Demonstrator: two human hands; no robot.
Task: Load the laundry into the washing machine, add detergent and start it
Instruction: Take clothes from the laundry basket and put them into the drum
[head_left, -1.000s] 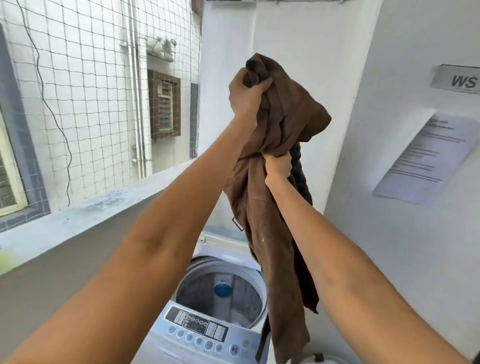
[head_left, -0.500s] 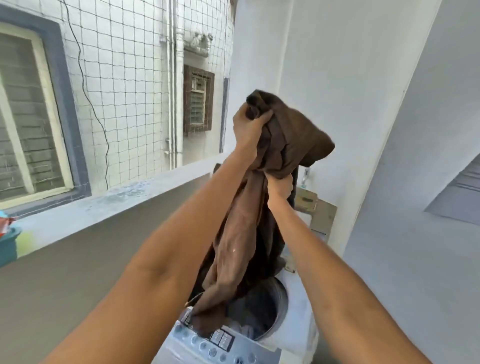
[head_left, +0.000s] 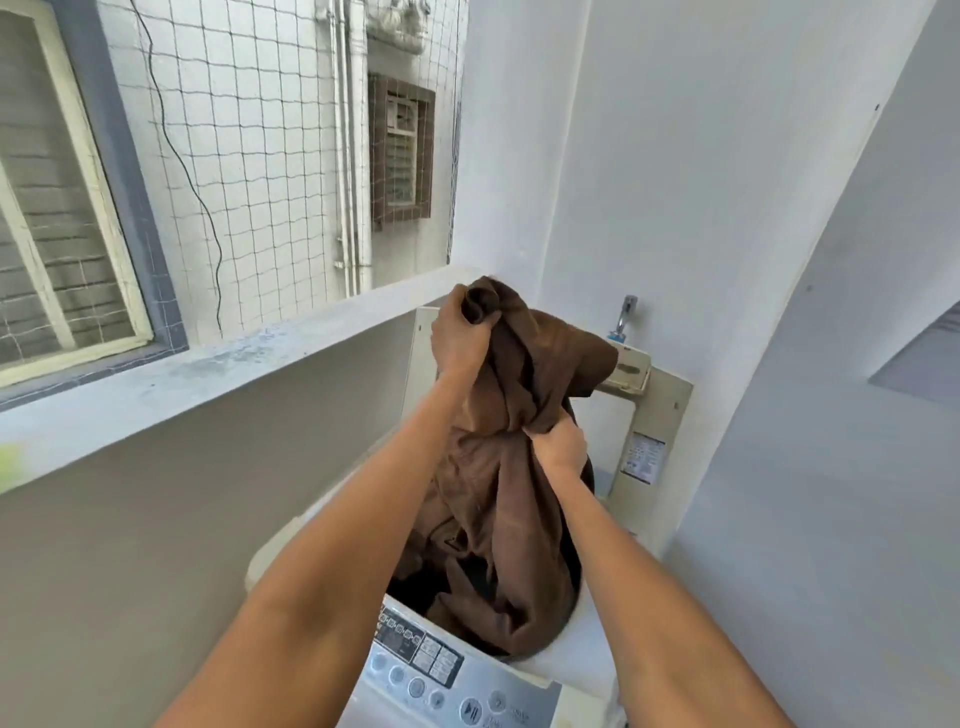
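Left grip: the left hand is clenched round the bunched top of the brown garment, fingers fully curled into the cloth, holding it high so the length hangs straight down.
Right grip: the right hand pinches a fold lower down the same garment, fingers closed on the fabric; in my judgement this steers the bulk toward the opening.
Garment position: its lower part is already inside the tub of the washing machine, with one fold lying over the tub's front rim, just behind the control panel.
Lid: the lid stands raised at the back edge of the machine, clearing the way for loading.
Task stage: loading appears under way; detergent and start not yet done, judging by the open lid.
Hidden: the tub interior is almost wholly masked by cloth, so any other laundry cannot be confirmed.
Not in view: no detergent container is visible.
Unclear: panel markings are too small to read; the tap above the lid is partly covered by the garment's edge.
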